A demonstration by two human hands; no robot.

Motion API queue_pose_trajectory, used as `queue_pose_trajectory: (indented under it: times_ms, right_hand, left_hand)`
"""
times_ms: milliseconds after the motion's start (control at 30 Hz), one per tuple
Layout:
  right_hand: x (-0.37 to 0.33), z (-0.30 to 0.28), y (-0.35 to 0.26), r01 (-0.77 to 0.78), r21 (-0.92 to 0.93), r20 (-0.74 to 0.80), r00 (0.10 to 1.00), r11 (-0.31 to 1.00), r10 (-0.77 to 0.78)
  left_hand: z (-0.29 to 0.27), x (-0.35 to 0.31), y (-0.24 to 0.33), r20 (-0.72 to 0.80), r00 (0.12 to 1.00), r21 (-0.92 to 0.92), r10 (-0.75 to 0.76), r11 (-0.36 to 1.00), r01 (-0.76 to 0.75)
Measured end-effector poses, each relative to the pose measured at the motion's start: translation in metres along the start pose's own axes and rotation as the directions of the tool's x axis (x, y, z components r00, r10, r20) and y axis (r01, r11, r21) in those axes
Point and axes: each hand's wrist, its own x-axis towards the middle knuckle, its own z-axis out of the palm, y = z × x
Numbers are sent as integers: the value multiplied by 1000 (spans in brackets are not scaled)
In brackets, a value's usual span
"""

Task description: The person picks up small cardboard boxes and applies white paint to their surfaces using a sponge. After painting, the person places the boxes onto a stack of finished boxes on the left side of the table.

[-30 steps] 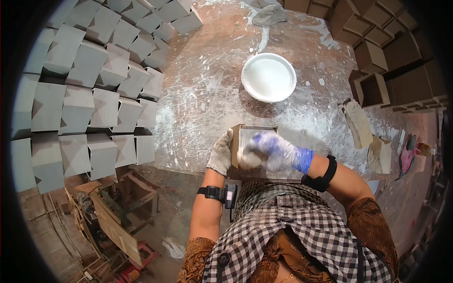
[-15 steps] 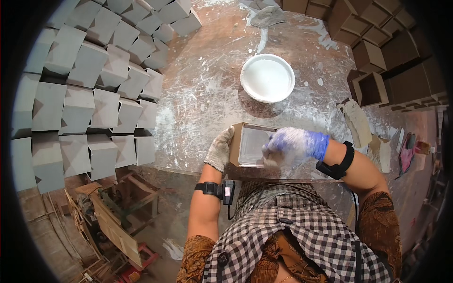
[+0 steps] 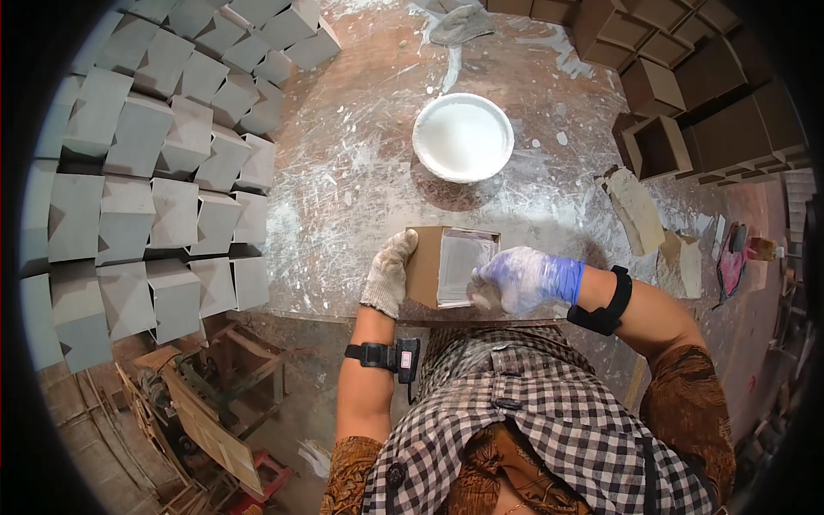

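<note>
By the near edge of the surface (image 3: 343, 215), the left hand (image 3: 390, 273) has its fingers closed on the left side of the brown box (image 3: 423, 268), which shows wider than before. The right hand (image 3: 525, 279) has moved from the box's middle to its right side, fingers bunched; whether they grip anything, I cannot tell. Beyond sits a white bowl (image 3: 463, 137).

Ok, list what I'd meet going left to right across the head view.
Rows of grey boxes → gloved left hand → brown box with whitish coating on its open face → blue-gloved right hand → pale rough-edged slab → pink and dark item.
</note>
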Motion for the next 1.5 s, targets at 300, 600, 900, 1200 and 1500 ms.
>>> queue_pose_trajectory:
  times_ms: [300, 600, 900, 1200, 1500]
  right_hand:
    - [-23, -3, 52, 110, 927, -226, 927, 359, 300]
    - [2, -3, 88, 434, 544, -753, 631, 718, 188]
    - [39, 39, 84, 447, 590, -681, 722, 672, 118]
    - [-12, 56, 95, 437, 691, -588, 803, 576, 95]
    - [15, 69, 48, 132, 538, -791, 419, 832, 445]
  left_hand:
    - [1, -8, -6, -9, 1000, -107, 28, 994, -28]
    - [-7, -2, 2, -81, 995, -216, 58, 974, -75]
    - [-14, 12, -7, -109, 994, -275, 30, 960, -60]
    - [-10, 5, -12, -35, 997, -381, 72, 921, -80]
    - [20, -16, -25, -232, 962, -261, 143, 944, -203]
